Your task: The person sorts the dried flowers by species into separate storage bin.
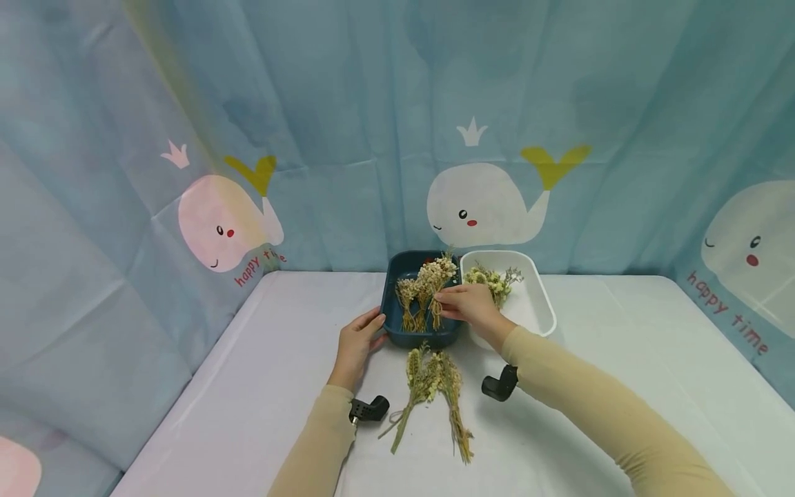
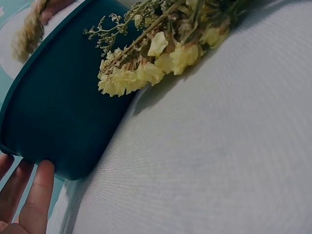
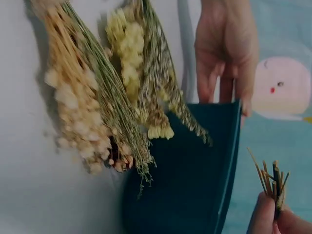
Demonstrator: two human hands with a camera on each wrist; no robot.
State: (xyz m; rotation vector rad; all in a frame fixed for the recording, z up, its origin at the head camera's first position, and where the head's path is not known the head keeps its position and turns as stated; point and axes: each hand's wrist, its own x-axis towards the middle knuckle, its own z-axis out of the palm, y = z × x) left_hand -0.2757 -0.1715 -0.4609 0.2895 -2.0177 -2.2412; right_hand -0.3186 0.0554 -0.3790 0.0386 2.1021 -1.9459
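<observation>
A dark blue plastic basin (image 1: 428,340) stands in front of the curtain. My left hand (image 1: 357,345) grips its near left corner, thumb at the rim and fingers against the outer wall (image 2: 73,117). Over the basin's right side, my right hand (image 1: 473,306) pinches a bunch of pale dried flowers (image 1: 442,268) by its stems (image 3: 276,190). More small pale bunches (image 1: 406,293) lie in the basin, blossoms toward the back. On the table in front lie a yellow-flowered dried bunch (image 1: 417,386) and a straw-coloured bunch (image 1: 456,407), blossom ends toward the basin.
Close against the blue basin's right side stands a white basin (image 1: 542,310) holding yellowish dried flowers (image 1: 497,281); my right forearm crosses its front. A white cloth (image 1: 596,386) covers the table. Behind hangs a blue curtain (image 1: 348,103) with whale prints.
</observation>
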